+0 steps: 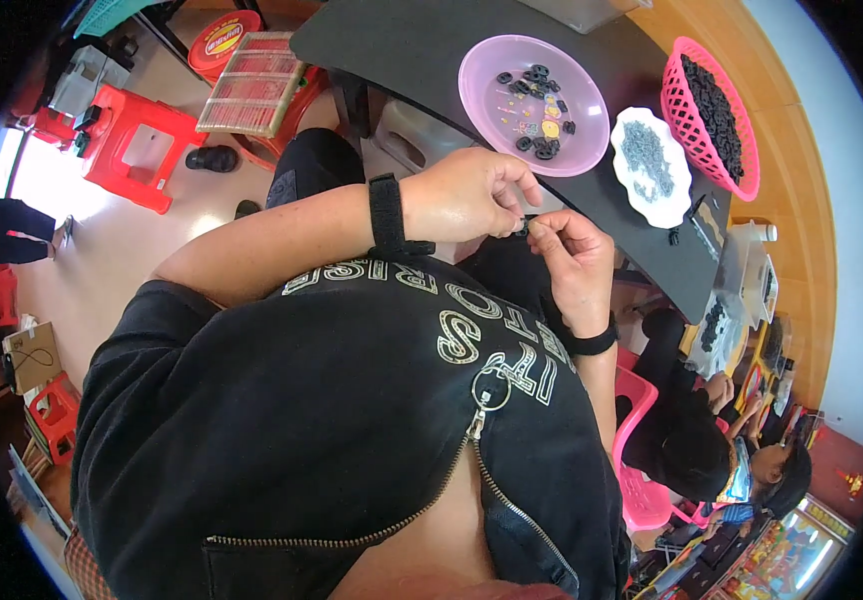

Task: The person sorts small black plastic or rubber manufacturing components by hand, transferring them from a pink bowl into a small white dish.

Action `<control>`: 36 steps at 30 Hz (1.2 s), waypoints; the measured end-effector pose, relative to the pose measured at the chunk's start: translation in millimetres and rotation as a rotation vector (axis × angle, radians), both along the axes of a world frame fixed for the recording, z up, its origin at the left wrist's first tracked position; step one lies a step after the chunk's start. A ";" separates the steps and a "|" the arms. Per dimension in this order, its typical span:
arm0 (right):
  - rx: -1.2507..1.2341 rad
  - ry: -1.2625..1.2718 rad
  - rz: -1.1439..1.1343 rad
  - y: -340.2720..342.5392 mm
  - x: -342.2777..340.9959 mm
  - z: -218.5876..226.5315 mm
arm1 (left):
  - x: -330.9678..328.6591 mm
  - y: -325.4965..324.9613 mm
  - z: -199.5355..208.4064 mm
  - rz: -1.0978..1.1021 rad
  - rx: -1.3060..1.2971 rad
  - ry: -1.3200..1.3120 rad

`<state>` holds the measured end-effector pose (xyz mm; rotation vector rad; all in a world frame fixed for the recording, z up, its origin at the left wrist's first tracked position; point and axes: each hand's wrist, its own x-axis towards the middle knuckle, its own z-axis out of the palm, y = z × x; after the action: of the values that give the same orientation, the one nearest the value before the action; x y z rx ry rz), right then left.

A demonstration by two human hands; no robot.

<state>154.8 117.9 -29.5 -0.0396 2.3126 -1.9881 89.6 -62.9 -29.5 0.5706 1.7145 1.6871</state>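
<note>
My left hand (467, 195) reaches in from the left with a black band round the wrist. Its thumb and a finger pinch one side of a small black part (523, 227). From the right, my right hand (574, 262), also banded, pinches the other side of it. Fingers cover most of the part, so its exact kind is hidden. Just beyond my hands, a translucent purple bowl (477, 85) holds several black ring-like pieces (540, 74). A scalloped white dish (680, 192) with small clear-grey pieces (647, 158) stands right of the bowl.
The dark table (392, 40) carries a pink lattice basket (679, 95) heaped with black parts. A clear container (742, 270) stands at its right end. Red stools (137, 150) are on the left. People sit at lower right, one near a pink chair (642, 490).
</note>
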 end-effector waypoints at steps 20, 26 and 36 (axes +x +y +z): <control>0.109 0.065 -0.011 -7.7 -4.7 -12.2 | 1.4 -2.8 -11.5 0.047 0.168 -0.194; 0.173 0.137 -0.049 -7.8 -16.9 1.2 | -2.6 -9.5 -13.5 0.070 0.143 -0.155; 0.934 0.336 0.054 15.8 -100.3 23.4 | -8.6 -17.2 -20.8 0.159 0.195 -0.210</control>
<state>54.5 133.7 -6.1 -0.3771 3.1503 -0.7500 81.0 -80.1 -50.3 0.3358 1.4892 1.9657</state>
